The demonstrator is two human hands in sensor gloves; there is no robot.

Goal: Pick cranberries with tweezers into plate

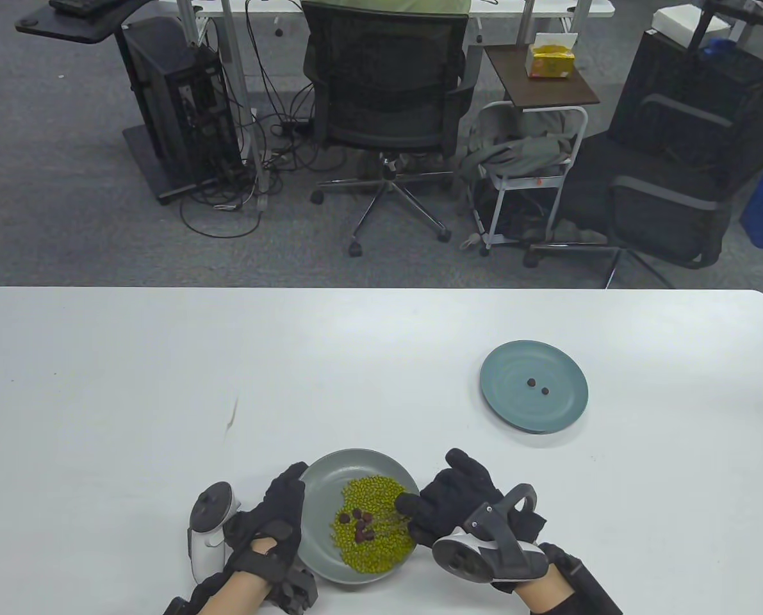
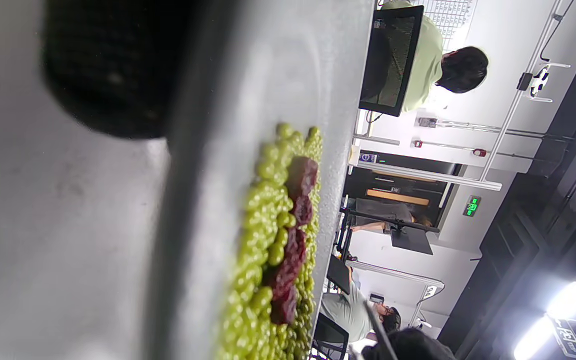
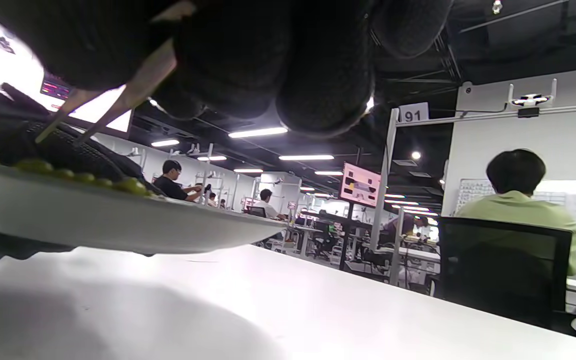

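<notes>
A grey plate (image 1: 317, 487) near the table's front edge holds green beans (image 1: 375, 493) with several dark red cranberries (image 1: 359, 522) on top. My left hand (image 1: 286, 496) holds the plate's left rim. My right hand (image 1: 419, 506) pinches metal tweezers (image 1: 391, 516) over the beans, just right of the cranberries. In the right wrist view the tweezers (image 3: 113, 100) have their tips apart with nothing between them, just above the plate (image 3: 118, 220). The left wrist view shows the cranberries (image 2: 293, 240) in a row on the beans (image 2: 260, 235). A teal plate (image 1: 560, 410) at the right holds two cranberries (image 1: 537, 386).
The white table (image 1: 163, 384) has a small brown mark (image 1: 232, 416) left of centre. Behind its far edge stand office chairs (image 1: 387, 96) and a small side table (image 1: 541, 77).
</notes>
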